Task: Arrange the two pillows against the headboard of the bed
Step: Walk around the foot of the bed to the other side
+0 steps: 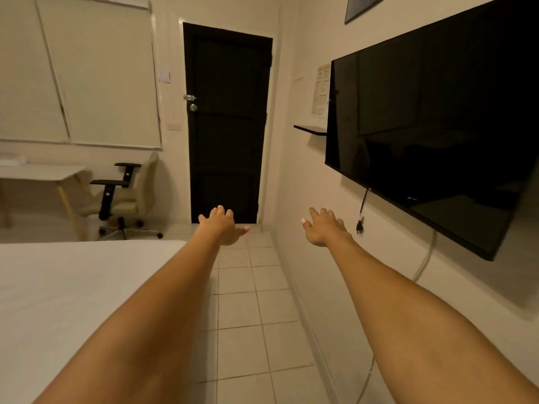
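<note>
Both my arms are stretched straight out over the tiled aisle beside the bed. My left hand is open, fingers spread, palm down, holding nothing. My right hand is open too, fingers apart, and empty. The bed with its plain white sheet fills the lower left, and my left forearm crosses its corner. No pillow and no headboard appear in this view.
A black door stands shut straight ahead. A large dark TV hangs on the right wall with a cable dangling below. An office chair and a white desk are at the back left. Tiled floor runs between bed and wall.
</note>
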### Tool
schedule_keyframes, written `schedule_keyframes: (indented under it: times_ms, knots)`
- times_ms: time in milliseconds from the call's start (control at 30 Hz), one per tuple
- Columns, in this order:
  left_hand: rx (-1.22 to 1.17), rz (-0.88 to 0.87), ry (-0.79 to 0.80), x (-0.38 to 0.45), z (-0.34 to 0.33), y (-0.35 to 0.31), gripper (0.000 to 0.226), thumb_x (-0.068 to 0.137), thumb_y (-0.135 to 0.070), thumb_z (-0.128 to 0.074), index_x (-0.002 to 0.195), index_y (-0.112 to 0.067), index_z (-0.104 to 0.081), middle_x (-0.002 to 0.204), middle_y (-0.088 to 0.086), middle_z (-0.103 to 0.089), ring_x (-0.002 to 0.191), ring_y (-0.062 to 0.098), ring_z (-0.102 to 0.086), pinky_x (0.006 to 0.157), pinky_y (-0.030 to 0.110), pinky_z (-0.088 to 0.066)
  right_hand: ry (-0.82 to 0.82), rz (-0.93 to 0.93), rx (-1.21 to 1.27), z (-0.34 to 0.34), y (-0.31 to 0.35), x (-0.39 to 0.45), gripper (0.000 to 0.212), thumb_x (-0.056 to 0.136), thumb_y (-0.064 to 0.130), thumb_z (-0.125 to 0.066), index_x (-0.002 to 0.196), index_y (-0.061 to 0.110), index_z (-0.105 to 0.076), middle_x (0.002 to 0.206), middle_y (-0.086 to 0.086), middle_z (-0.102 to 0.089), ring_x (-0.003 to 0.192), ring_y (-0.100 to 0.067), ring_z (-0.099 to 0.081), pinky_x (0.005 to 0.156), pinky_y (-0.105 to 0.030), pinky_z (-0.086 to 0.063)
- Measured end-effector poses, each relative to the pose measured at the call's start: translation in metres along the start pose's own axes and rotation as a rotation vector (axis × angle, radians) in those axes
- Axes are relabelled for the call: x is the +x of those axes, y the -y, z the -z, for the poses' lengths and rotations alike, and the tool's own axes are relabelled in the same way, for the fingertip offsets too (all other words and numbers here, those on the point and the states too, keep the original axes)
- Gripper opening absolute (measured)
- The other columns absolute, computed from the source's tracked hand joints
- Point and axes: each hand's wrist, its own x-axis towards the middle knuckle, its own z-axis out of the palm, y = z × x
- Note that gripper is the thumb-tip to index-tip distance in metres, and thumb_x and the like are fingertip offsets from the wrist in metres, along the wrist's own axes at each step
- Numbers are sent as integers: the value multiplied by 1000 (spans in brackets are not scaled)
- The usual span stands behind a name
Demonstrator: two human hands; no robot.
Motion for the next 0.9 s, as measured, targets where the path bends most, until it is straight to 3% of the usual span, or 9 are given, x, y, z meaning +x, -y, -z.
schedule_keyframes:
  times_ms: [433, 900]
  knots:
    - [17, 160, -29, 195, 29, 90, 80, 94, -61, -34, 153, -11, -17, 161, 14, -13, 149, 33, -15, 117, 55, -16, 37, 107, 5, -9, 92, 218, 61, 102, 45, -25, 155, 16, -18, 160, -15, -20, 148, -33, -18, 116, -47, -19]
    - [23, 187, 3, 401, 26, 139, 78, 95, -59, -32, 155, -13, -11, 163, 14, -6, 150, 32, -8, 119, 56, -11, 71, 135, 16, -24, 139, 439, 64, 102, 49, -25, 157, 20, -10, 162, -13, -17, 150, -33, -14, 118, -48, -18]
